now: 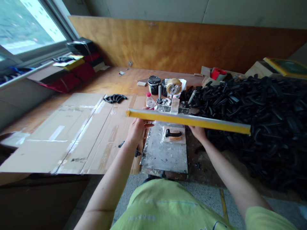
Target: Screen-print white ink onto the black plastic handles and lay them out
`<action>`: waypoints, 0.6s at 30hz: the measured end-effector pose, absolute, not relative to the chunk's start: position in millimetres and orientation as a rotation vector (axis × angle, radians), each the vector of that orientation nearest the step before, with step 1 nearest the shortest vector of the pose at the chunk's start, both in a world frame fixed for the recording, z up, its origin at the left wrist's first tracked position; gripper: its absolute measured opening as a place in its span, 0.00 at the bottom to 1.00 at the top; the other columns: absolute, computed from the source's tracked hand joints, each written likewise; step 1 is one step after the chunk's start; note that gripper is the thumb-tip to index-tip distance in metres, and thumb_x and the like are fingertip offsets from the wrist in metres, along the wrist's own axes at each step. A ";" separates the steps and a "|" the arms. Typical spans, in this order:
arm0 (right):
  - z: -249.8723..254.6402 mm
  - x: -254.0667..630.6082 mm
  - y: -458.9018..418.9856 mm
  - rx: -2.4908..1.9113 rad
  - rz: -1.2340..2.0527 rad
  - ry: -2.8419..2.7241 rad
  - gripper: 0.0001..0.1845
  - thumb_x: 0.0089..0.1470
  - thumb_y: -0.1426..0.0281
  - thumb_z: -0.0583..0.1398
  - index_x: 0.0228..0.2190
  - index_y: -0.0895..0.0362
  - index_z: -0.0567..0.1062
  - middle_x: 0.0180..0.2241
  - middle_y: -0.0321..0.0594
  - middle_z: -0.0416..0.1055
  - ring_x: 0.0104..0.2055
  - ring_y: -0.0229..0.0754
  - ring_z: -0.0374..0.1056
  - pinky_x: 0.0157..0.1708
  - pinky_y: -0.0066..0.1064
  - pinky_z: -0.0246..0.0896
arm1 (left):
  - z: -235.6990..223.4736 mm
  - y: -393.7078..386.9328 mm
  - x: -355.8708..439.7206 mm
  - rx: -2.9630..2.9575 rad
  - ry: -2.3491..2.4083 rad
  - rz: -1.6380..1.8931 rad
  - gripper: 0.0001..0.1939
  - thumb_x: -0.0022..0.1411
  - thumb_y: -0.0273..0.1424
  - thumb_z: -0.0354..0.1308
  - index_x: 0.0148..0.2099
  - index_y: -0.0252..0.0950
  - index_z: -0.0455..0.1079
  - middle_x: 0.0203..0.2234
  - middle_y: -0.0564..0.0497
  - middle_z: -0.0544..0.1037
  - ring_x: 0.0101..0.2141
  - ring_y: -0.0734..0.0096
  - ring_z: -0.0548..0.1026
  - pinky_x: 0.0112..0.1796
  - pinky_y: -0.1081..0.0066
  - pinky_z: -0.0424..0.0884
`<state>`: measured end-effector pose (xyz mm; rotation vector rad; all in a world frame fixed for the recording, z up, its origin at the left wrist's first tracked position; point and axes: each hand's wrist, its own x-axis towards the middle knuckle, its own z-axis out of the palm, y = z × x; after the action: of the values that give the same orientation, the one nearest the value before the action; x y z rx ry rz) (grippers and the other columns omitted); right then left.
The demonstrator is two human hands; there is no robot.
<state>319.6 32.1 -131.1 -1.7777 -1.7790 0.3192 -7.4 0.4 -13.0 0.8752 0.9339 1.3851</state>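
A yellow-edged screen printing frame (189, 120) is raised above a metal base plate (165, 156) and seen nearly edge-on. My left hand (137, 128) grips its underside left of the middle, with some fingers showing below the edge. On the other side, my right hand (198, 131) is closed on the frame from below, its fingers partly hidden. Under the frame, a black curved handle-like part (173, 133) lies in a small holder (181, 139) on the plate. Behind the frame stands a clamp (175, 106) with upright bolts.
A large heap of black curved parts (271, 127) fills the right side. Flattened cardboard (81, 134) covers the left, with several black parts (115, 98) on it. Dark tubs (154, 85), a tape roll (174, 86) and a red-capped bottle (149, 101) stand behind.
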 end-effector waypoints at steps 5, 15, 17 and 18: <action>-146.2 258.7 -14.2 -1.542 0.295 -2.229 0.11 0.53 0.68 0.63 0.41 0.52 0.77 0.35 0.42 0.72 0.44 0.47 0.65 0.47 0.40 0.60 | -50.3 -15.5 18.8 0.642 1.045 1.204 0.25 0.59 0.48 0.55 0.50 0.34 0.66 0.34 0.46 0.79 0.29 0.71 0.77 0.27 0.74 0.72; -138.5 256.7 -86.4 -1.879 0.395 -2.123 0.18 0.64 0.60 0.49 0.46 0.49 0.75 0.33 0.42 0.76 0.34 0.41 0.72 0.34 0.30 0.62 | -154.4 -94.5 -45.9 0.444 1.384 0.931 0.21 0.65 0.44 0.47 0.39 0.31 0.70 0.32 0.42 0.80 0.28 0.66 0.79 0.24 0.73 0.72; -156.9 294.6 -89.1 -2.324 0.381 -1.995 0.20 0.64 0.58 0.48 0.42 0.52 0.76 0.29 0.45 0.76 0.32 0.45 0.73 0.32 0.32 0.62 | -176.1 -95.4 -96.1 0.439 1.698 0.905 0.24 0.66 0.45 0.41 0.35 0.31 0.70 0.28 0.42 0.80 0.27 0.66 0.78 0.24 0.73 0.72; -167.3 310.8 -90.2 -2.461 0.401 -1.971 0.21 0.63 0.57 0.49 0.41 0.53 0.77 0.28 0.47 0.76 0.32 0.47 0.73 0.31 0.33 0.62 | -187.1 -96.0 -118.3 0.500 1.825 0.828 0.26 0.66 0.44 0.38 0.35 0.32 0.70 0.27 0.41 0.80 0.27 0.65 0.78 0.24 0.71 0.72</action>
<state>310.8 -90.2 -167.3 -2.4605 -1.9708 0.4011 -118.3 -96.0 -187.1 0.5004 1.8253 0.8279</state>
